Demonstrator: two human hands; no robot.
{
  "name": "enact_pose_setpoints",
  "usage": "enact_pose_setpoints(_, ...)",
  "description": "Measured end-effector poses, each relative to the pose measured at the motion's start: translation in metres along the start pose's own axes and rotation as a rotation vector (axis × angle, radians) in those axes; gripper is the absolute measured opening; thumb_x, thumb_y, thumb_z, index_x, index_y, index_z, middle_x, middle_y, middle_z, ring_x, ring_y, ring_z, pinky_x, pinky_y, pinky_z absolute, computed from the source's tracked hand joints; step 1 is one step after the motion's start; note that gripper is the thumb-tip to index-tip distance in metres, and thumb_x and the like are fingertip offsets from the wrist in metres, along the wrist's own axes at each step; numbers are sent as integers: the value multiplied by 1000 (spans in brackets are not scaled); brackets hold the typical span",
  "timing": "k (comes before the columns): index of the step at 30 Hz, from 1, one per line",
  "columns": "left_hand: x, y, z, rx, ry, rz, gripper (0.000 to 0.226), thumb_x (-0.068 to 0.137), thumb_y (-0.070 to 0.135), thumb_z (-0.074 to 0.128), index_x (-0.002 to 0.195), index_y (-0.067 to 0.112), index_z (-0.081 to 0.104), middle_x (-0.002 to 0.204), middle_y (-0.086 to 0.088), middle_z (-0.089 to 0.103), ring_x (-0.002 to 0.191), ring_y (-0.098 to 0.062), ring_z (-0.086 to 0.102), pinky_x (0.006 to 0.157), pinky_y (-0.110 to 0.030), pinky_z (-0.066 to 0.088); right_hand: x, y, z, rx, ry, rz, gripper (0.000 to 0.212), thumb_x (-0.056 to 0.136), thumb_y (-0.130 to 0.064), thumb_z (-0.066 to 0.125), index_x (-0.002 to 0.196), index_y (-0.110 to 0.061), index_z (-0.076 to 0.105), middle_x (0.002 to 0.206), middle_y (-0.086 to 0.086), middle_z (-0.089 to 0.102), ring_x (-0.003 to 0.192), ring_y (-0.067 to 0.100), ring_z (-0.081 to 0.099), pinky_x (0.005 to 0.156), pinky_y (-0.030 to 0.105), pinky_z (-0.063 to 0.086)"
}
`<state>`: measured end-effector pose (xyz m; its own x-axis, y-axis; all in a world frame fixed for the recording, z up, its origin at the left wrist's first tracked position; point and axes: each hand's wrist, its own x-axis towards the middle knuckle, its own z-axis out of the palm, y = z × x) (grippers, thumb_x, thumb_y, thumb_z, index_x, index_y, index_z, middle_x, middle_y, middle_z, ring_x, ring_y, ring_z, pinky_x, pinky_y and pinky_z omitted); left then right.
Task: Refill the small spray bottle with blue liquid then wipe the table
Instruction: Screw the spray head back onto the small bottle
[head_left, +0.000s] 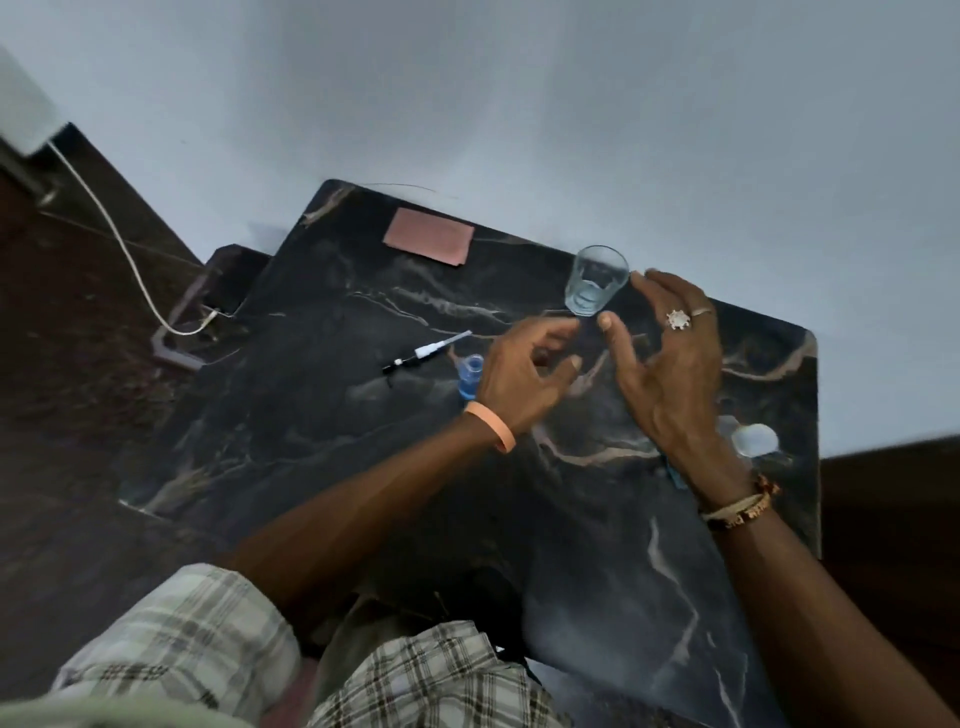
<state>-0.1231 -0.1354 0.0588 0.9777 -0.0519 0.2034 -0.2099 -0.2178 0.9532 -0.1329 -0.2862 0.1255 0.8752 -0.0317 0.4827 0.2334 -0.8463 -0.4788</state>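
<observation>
Hovering empty with fingers spread, the left hand (519, 379) and right hand (670, 353) are near the glass (595, 280) on the tabletop (363, 467), at eleven o'clock from the right. The uncapped spray bottle (471, 373) stands just beside the left hand, at nine o'clock.

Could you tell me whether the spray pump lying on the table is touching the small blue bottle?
Apart. The head view shows a strip of dark table between the spray pump and the small blue bottle beside it.

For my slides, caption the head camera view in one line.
Both open, the left hand and right hand hover by a glass on the marble table, near an uncapped blue bottle.
</observation>
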Motion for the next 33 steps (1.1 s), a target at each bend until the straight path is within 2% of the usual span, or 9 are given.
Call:
enact_pose_setpoints(5,36,-37,-110,146,210,-134,25,85,6,66,109,13,67,103,-1,70,93,-9,67,85,-24,54,15,-94,86,247,-207,118,32,92,-22,68,123,-16,67,114,5,68,98,15,64,86,29,54)
enact_pose_setpoints(12,40,-109,-194,478,-72,-377,24,89,6,59,110,11,70,107,-4,71,98,-15,65,90,-22,47,-16,-146,199,455,-496,790,30,91,-22,68,120,-14,64,97,-5,66,95,14,64,89,32,53)
enact_pose_setpoints(14,39,-124,-197,488,-110,-430,25,90,6,57,111,11,70,110,-5,71,100,-16,64,92,-25,47,-26,-144,217,467,-482,955,8,90,-18,68,98,-17,65,84,-9,56,87,15,61,82,30,51)
enact_pose_setpoints(17,43,-142,-195,462,-185,-497,29,91,4,56,116,10,68,116,-6,69,107,-18,64,98,-28,46,-31,-137,239,487,-452,1156,21,90,-12,63,73,-23,56,74,-7,52,73,15,57,71,33,48)
enact_pose_setpoints(20,46,-151,-184,409,-237,-526,29,91,3,56,117,9,68,117,-7,69,109,-18,64,99,-28,46,-33,-128,256,543,-408,1331,5,92,-12,60,95,-12,64,84,2,62,75,16,57,69,31,47)
enact_pose_setpoints(22,47,-155,-178,364,-268,-550,30,90,4,58,117,8,68,115,-7,70,108,-18,64,100,-30,46,-34,-126,263,572,-384,1397,13,92,-11,59,103,-7,64,88,8,63,79,20,59,70,33,49)
enact_pose_setpoints(25,47,-160,-173,350,-307,-574,28,90,6,60,116,9,69,113,-6,71,106,-16,65,97,-26,46,-34,-127,270,615,-381,1435,9,94,-9,58,101,-12,63,93,9,66,86,22,63,77,34,53)
enact_pose_setpoints(29,46,-165,-173,302,-294,-606,27,87,6,65,113,9,70,110,-6,71,102,-15,65,93,-23,48,-32,-128,277,615,-361,1456,27,97,-12,59,123,-12,62,109,8,69,94,19,64,80,30,56)
enact_pose_setpoints(33,49,-161,-179,97,-233,-711,22,86,0,66,106,6,71,100,-11,72,97,-22,68,88,-32,55,-33,-130,277,600,-302,1405,31,95,-16,64,126,-12,62,115,5,70,99,16,65,87,28,54)
